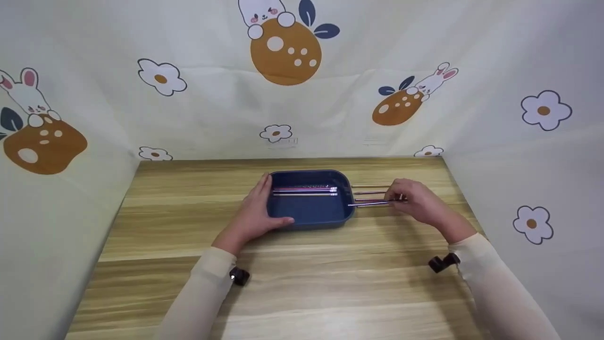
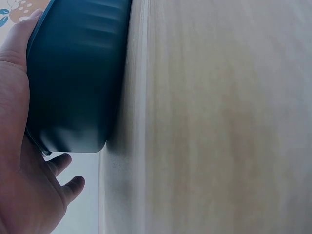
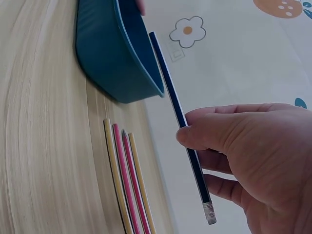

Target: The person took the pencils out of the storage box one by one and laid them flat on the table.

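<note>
A dark blue rectangular plastic bin (image 1: 311, 227) stands on the wooden table, with several pencils (image 1: 306, 190) lying side by side along its back part. My left hand (image 1: 252, 212) grips the bin's left end, the thumb over the near rim and fingers at the far corner. Between thumb and fingertips, my right hand (image 1: 417, 200) pinches a dark pencil (image 3: 176, 105) with a white eraser end. That pencil is raised above the table, its unerased tip close to the bin's right rim. Beneath it, several yellow and red pencils (image 3: 130, 178) lie on the table, right of the bin.
The wooden table (image 1: 302, 278) reaches back to a printed cloth (image 1: 212, 118) that hangs at the back and both sides. A small black camera device sits on each wrist (image 1: 240, 276).
</note>
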### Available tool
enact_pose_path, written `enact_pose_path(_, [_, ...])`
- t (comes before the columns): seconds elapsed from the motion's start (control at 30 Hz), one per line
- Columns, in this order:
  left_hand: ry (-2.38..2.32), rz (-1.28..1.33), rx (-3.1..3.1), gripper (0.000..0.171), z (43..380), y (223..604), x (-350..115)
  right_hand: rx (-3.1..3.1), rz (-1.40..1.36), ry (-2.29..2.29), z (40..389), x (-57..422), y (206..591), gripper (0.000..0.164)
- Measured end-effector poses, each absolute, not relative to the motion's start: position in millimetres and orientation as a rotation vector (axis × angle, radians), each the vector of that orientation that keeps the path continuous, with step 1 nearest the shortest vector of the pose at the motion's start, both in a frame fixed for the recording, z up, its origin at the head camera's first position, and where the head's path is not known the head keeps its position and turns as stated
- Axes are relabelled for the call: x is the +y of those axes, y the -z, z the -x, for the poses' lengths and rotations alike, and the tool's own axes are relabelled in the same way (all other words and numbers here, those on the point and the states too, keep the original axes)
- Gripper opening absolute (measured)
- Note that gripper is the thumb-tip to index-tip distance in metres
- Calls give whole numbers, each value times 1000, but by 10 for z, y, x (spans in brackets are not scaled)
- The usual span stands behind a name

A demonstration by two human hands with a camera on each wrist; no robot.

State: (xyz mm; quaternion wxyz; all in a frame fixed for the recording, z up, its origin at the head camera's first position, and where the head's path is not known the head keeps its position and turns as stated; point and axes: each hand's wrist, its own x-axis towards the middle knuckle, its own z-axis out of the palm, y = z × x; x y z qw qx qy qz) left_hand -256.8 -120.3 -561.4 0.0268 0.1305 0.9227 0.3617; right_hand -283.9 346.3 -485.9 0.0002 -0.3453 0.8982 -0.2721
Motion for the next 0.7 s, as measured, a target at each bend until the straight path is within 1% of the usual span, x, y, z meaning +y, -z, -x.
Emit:
enact_pose_path(0.2, [-1100, -403, 2854, 143, 2574, 5609, -1199, 2829, 1038, 883, 2832, 3576, 4874, 28])
enact_pose_path(0.47, [-1097, -406, 2855, 142, 2569, 5608, -1198, 2817, 945, 977, 2800, 3723, 4912, 25])
enact_pose_path(0.7, [-1109, -421, 2860, 142, 2585, 5623, -1198, 2848, 905, 970, 2820, 3830, 4971, 26])
